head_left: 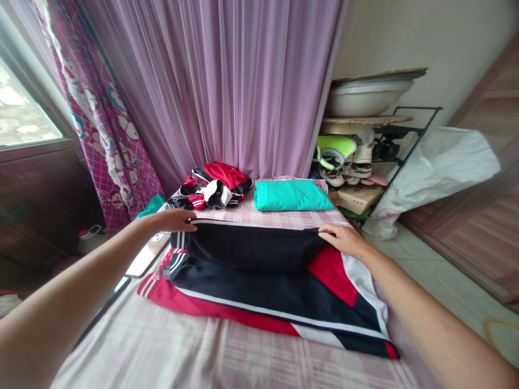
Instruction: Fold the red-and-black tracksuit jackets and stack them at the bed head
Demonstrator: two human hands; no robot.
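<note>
A black, red and white track jacket [251,289] lies sideways in front of me, partly folded, with striped ribbing at its left end. My left hand [179,219] pinches the far left corner of its upper black layer. At the far right corner, my right hand [339,237] grips the same layer between thumb and fingers. The far edge between both hands is pulled straight and slightly raised. Red cloth shows along the near side, ending in white and black at the right.
Behind the jacket are a folded teal garment [292,195] and a heap of red and black clothes [221,181]. A phone [148,256] lies at the left on the checked cloth [170,346]. A shoe rack [409,146] with a white basin [367,98] stands at right.
</note>
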